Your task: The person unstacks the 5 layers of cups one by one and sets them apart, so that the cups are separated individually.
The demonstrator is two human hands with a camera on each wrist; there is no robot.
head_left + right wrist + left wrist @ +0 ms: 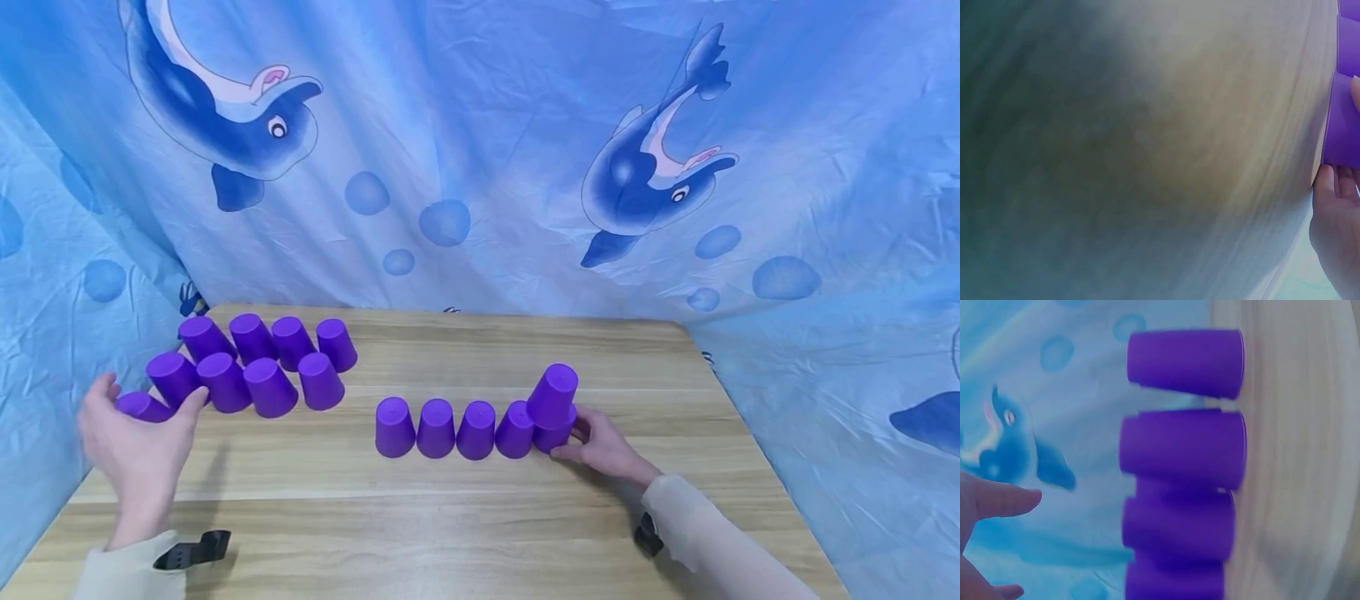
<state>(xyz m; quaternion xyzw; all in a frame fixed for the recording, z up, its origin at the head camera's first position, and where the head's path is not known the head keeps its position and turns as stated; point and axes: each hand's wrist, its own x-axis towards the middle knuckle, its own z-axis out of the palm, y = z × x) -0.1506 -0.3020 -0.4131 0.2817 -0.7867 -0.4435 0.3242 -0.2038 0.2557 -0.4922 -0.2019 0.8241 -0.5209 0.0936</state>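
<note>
The fingers of the right hand (602,450) were found clamped on the lower end cup (547,437), above which an upper cup (555,396) was seated. The fingers of the left hand (138,442) were spread apart around the near-left cup (142,407); contact could not be determined. Beyond, four row cups (476,429) were aligned beside the held one, and eight grouped cups (270,387) were noted on the desk's (450,517) left. The step was judged to be row-end placement; next, a careful release, with the upper cup undisturbed, was considered necessary.
</note>
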